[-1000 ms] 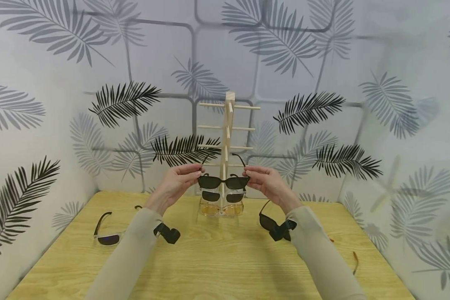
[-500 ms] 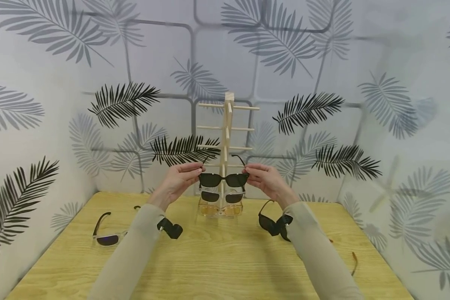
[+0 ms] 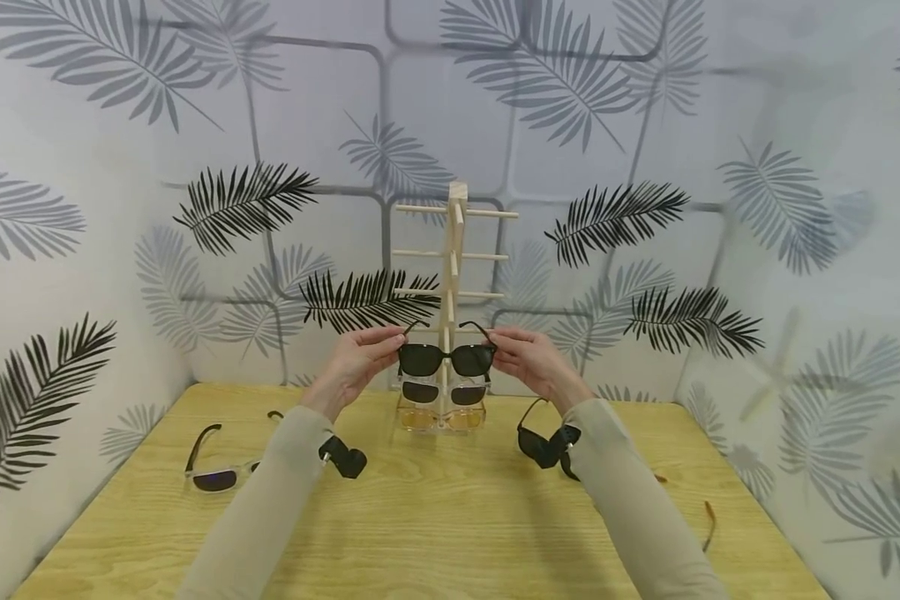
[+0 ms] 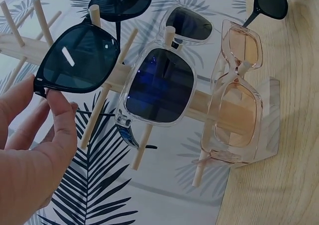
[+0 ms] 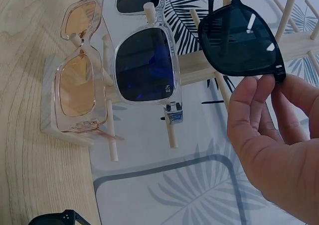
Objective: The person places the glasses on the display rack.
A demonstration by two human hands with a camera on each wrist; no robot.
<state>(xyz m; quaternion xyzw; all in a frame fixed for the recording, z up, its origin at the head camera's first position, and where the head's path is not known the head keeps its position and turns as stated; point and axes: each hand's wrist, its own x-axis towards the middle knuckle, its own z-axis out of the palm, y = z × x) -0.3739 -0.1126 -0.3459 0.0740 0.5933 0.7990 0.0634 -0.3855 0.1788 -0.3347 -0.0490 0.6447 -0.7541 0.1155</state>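
Black-framed sunglasses (image 3: 422, 360) sit at a peg of the wooden display rack (image 3: 455, 250), above two other pairs. My left hand (image 3: 360, 360) pinches their frame at the left hinge corner with thumb and fingers. At the opposite corner my right hand (image 3: 532, 360) pinches the frame in the same way. In the left wrist view a peg end shows at the bridge of the black sunglasses (image 4: 79, 58). Clear-framed sunglasses (image 5: 145, 65) with dark lenses hang just below, and pale peach glasses (image 5: 77, 85) with orange lenses sit lowest, near the rack's base.
On the wooden table (image 3: 435, 533), clear-framed sunglasses (image 3: 215, 481) lie at the left. Black sunglasses (image 3: 532, 446) lie at the right, partly behind the right wrist. A brown temple arm (image 3: 710, 521) shows farther right. Bare pegs (image 3: 487, 214) stick out on the upper rack.
The black sunglasses have tilted, their temple tips dropping a little and the lenses facing more toward the head camera. Both hands keep their pinch, almost in place.
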